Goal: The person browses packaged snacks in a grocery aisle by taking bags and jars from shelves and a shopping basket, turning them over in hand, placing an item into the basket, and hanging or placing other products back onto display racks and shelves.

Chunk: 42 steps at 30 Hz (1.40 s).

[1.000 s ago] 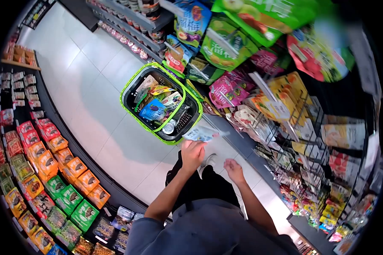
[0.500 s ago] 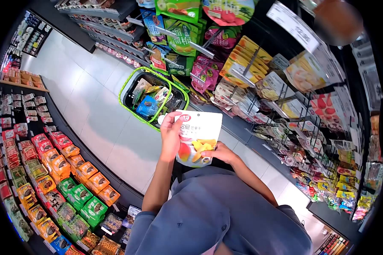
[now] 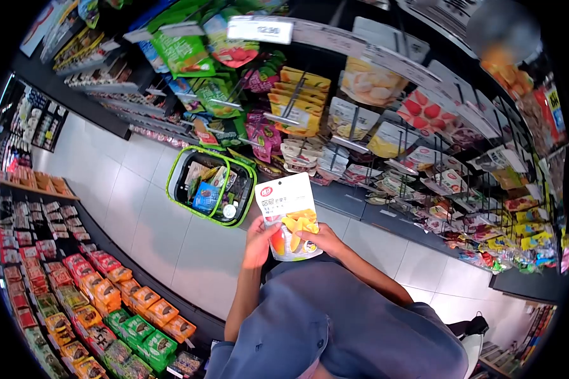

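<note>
Aisle floor: I have bare tiles (image 3: 202, 252) between the basket (image 3: 170, 189) and the curved display (image 3: 196, 309).
Basket mouth: open from above, except where the green handle (image 3: 225, 189) crosses it.
Far side: hanging packs (image 3: 263, 134) crowd close to the basket.
Wall rack: hooks (image 3: 358, 117) and a price tag (image 3: 259, 30) jut out, leaving me narrow gaps.
Between my hands: the pouch (image 3: 291, 218) blocks the way; right of it, I see open air.

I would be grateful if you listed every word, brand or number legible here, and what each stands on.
"哈尼芒果干": white pouch
"12.90": large price tag
Too small or blurred to read surely: the pouch's red logo and small print, the hanging packets, the shelf packets, the blue packet in the basket.
</note>
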Motion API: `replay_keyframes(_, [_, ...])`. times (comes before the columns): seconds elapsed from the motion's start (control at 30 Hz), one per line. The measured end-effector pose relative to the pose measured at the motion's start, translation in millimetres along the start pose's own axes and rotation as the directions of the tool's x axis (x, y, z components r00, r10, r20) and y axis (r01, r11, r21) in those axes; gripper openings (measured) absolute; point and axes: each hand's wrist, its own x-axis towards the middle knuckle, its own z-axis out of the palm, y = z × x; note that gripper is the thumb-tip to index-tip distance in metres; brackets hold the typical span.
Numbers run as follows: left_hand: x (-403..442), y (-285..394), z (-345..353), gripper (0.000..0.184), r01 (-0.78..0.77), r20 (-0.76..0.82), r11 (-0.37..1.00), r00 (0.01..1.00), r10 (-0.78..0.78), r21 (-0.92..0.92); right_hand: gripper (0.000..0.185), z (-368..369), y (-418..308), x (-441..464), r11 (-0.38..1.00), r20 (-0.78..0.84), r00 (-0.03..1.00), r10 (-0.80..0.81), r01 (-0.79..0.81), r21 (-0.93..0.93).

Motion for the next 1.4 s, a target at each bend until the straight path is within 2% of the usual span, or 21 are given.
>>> replay_keyframes(0.1, [-1.6, -21.7, 18.7, 0.029, 0.001, -0.120, 1.000, 0.993, -0.003, -0.017, 0.044, -16.7, 11.9, -15.1, 0.997, 0.021, 0.997, -0.069, 0.069, 0.044])
replay_keyframes(0.2, [-0.6, -37.0, 39.2, 0.028, -0.061, -0.148, 0.998, 0.987, 0.065, 0.029, 0.042, -36.6, 16.3, -29.9, 0.995, 0.050, 0.995, -0.088, 0.086, 0.042])
replay_keyframes(0.27, [-0.7, -44.2, 53.5, 0.027, -0.075, -0.155, 0.997, 0.985, 0.079, 0.036, 0.044, -47.5, 13.4, -39.9, 0.999, 0.002, 0.999, -0.054, 0.054, -0.009])
replay_keyframes(0.3, [-0.5, -46.0, 60.3, 0.026, -0.076, -0.147, 0.996, 0.986, 0.082, 0.048, 0.044, -54.3, 18.1, -40.7, 0.996, -0.013, 0.996, -0.089, 0.089, -0.032])
replay_keyframes(0.4, [-0.5, -50.2, 78.5, 0.027, -0.086, -0.117, 0.994, 0.989, 0.094, 0.070, 0.045, -68.5, 26.9, -48.2, 0.994, -0.064, 0.992, -0.106, 0.107, 0.007])
replay_keyframes(0.53, [5.0, -55.6, 87.4, 0.027, -0.052, -0.044, 0.993, 0.997, 0.057, 0.110, 0.044, -77.1, 27.0, -59.1, 0.989, -0.109, 0.986, -0.129, 0.135, 0.053])
replay_keyframes(0.73, [17.0, -54.0, 94.7, 0.032, 0.050, 0.035, 0.984, 0.998, -0.057, 0.173, 0.041, -85.7, 24.5, -66.7, 0.991, -0.197, 0.971, -0.134, 0.126, -0.050])
replay_keyframes(0.8, [21.3, -53.7, 97.4, 0.041, 0.114, 0.073, 0.980, 0.989, -0.127, 0.161, 0.041, -86.7, 24.1, -66.2, 0.981, -0.222, 0.956, -0.192, 0.181, -0.071])
replay_keyframes(0.83, [26.2, -59.3, 93.7, 0.040, 0.100, 0.096, 0.978, 0.988, -0.119, 0.183, 0.042, -87.4, 22.6, -67.1, 0.977, -0.220, 0.956, -0.194, 0.168, -0.131])
replay_keyframes(0.97, [41.4, -72.0, 96.8, 0.031, 0.158, 0.030, 0.977, 0.986, -0.164, 0.141, 0.044, -78.6, 11.0, -75.1, 0.953, -0.256, 0.927, -0.273, 0.224, -0.206])
replay_keyframes(1.03, [44.1, -74.4, 98.6, 0.031, 0.199, 0.080, 0.979, 0.978, -0.194, -0.053, 0.053, -73.9, -1.4, -80.9, 0.950, -0.183, 0.936, -0.302, 0.280, -0.135])
replay_keyframes(1.07, [46.9, -77.6, 94.9, 0.031, 0.197, 0.077, 0.978, 0.978, -0.192, -0.065, 0.053, -71.7, -5.6, -80.3, 0.951, -0.177, 0.938, -0.297, 0.274, -0.143])
replay_keyframes(1.13, [58.7, -92.1, 74.9, 0.035, 0.352, 0.205, 0.913, 0.928, -0.312, -0.206, 0.053, -63.9, -16.3, -76.1, 0.887, -0.055, 0.888, -0.456, 0.448, -0.114])
replay_keyframes(1.17, [67.3, -99.0, 62.4, 0.038, 0.349, 0.137, 0.927, 0.934, -0.331, -0.139, 0.049, -60.7, -26.3, -74.3, 0.882, 0.057, 0.887, -0.458, 0.461, -0.093])
replay_keyframes(1.2, [60.1, -92.9, 60.1, 0.042, 0.224, 0.268, 0.947, 0.950, -0.159, -0.232, 0.049, -58.0, -29.3, -68.5, 0.885, 0.073, 0.890, -0.451, 0.456, -0.093])
replay_keyframes(1.27, [60.0, -84.8, 56.9, 0.048, 0.337, 0.396, 0.857, 0.902, -0.173, -0.391, 0.040, -51.4, -30.8, -59.4, 0.902, 0.140, 0.898, -0.417, 0.428, -0.060])
replay_keyframes(1.3, [65.1, -84.0, 54.7, 0.053, 0.433, 0.566, 0.754, 0.818, -0.100, -0.493, 0.035, -48.0, -35.2, -58.3, 0.927, 0.118, 0.926, -0.359, 0.368, -0.070])
replay_keyframes(1.4, [46.8, -55.9, 75.8, 0.051, 0.420, 0.563, 0.732, 0.824, -0.061, -0.536, 0.033, -44.9, -30.9, -53.8, 0.936, 0.073, 0.935, -0.346, 0.349, -0.042])
